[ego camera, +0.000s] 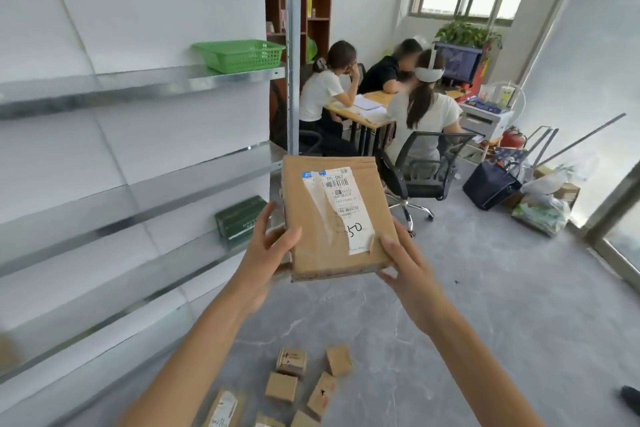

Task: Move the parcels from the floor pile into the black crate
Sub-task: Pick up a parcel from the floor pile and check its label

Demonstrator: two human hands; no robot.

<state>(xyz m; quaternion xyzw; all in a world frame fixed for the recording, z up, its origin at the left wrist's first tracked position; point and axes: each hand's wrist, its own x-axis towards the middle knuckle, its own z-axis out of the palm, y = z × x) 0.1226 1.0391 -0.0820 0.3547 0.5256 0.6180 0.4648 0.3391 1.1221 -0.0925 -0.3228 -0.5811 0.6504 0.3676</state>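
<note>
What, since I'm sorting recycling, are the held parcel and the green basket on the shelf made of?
The held parcel looks like matte brown cardboard, creased, with a white paper label. The green basket is probably moulded plastic: uniform colour, lattice walls.

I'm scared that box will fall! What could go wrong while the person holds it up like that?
The cardboard parcel is held only at its near end by the left hand and right hand, so it might tip forward and drop. The small parcels lie scattered on the floor below; a drop could hit them, or a step could trip on them. The black crate is not in view, so the way there cannot be judged.
</note>
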